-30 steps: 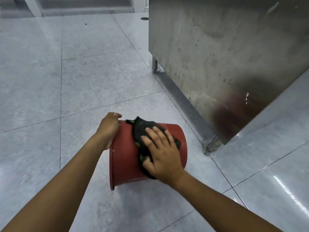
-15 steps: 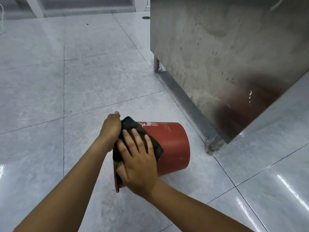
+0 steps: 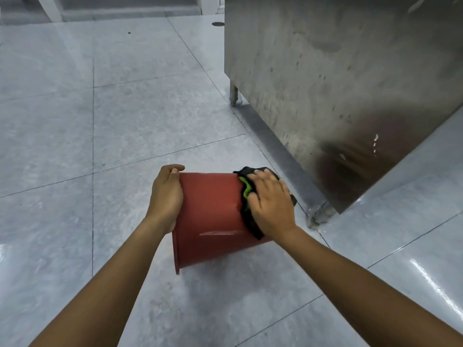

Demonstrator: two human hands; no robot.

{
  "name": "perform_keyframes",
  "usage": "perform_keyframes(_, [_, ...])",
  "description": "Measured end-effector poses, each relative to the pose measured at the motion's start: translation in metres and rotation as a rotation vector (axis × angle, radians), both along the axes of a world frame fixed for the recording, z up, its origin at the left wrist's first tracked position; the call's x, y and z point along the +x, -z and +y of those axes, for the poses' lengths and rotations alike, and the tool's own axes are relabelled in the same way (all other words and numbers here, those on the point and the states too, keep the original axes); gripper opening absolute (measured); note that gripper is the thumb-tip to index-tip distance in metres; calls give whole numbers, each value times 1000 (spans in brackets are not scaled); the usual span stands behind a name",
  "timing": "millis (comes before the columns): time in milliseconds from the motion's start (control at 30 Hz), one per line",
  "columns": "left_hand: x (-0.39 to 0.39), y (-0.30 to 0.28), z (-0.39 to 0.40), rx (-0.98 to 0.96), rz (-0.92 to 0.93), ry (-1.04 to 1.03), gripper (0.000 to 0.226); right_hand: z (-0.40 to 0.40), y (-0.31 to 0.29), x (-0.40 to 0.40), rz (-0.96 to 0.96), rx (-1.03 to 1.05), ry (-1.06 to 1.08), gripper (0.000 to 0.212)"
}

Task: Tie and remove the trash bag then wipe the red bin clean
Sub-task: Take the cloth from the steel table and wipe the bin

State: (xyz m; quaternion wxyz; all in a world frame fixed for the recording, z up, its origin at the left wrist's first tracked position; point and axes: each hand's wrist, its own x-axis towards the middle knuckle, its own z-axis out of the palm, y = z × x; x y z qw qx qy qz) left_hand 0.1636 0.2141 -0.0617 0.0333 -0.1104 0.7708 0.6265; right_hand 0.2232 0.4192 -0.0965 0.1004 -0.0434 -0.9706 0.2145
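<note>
No trash bag is visible; the left hand (image 3: 166, 196) grips the red bin's (image 3: 210, 216) rim at nine o'clock, while the right hand (image 3: 271, 204), fingers spread, presses a dark cloth (image 3: 246, 194) on its wall at three o'clock, so wiping seems underway.

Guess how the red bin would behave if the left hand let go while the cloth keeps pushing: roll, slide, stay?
Likely rolls: the red bin lies on its side, a round tapered wall on glossy floor tiles, so it would probably curve, not run straight. Probably light: it looks empty, thin-walled plastic, and the left hand alone steadies its rim. The cloth under the right hand looks floppy.
</note>
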Motion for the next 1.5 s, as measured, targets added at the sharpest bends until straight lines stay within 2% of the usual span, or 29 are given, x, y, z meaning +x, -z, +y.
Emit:
perform_keyframes(100, [-11,-1,7,-59,-133,-38,36,8,-2,-3,-17,-51,-8,51])
perform_keyframes(233, [-16,0,5,-87,-199,-59,38,-31,-14,1,12,-8,-102,53])
perform_keyframes(333, [-18,-4,4,10,-252,-80,32,-92,-21,10,96,-8,-235,56])
perform_keyframes(433, [-20,-5,-1,61,-299,-71,30,-132,-20,18,167,-75,-232,53])
perform_keyframes(600, [-22,3,-3,-54,-222,11,29,-77,-13,18,148,106,-392,60])
perform_keyframes(667, [-23,3,-3,-96,-198,34,31,-45,-7,20,140,101,-312,60])
perform_keyframes(767, [-26,3,-2,-128,-215,39,33,-15,1,22,111,17,-82,59])
perform_keyframes(900, [-27,5,1,-144,-216,-7,34,-26,2,21,103,-45,91,59])
perform_keyframes(967, [-27,1,2,-163,-224,-17,37,-47,-1,23,134,-34,24,59])
perform_keyframes(1033, [-26,-4,3,-141,-235,-9,36,-75,-5,29,181,-30,-146,60])
perform_keyframes(1133, [-12,-9,-1,-21,-264,39,30,-116,-6,34,234,-17,-313,55])
perform_keyframes(1200, [9,-7,-6,53,-176,60,36,-126,-9,29,247,-23,-278,51])
perform_keyframes(1300, [47,5,-4,81,129,83,31,-115,-16,15,210,-9,-252,54])
perform_keyframes(1400, [47,5,-1,111,151,62,32,-103,-18,10,194,24,-302,53])
perform_keyframes(1500, [26,-1,-1,84,100,24,33,-71,-15,6,135,22,-233,55])
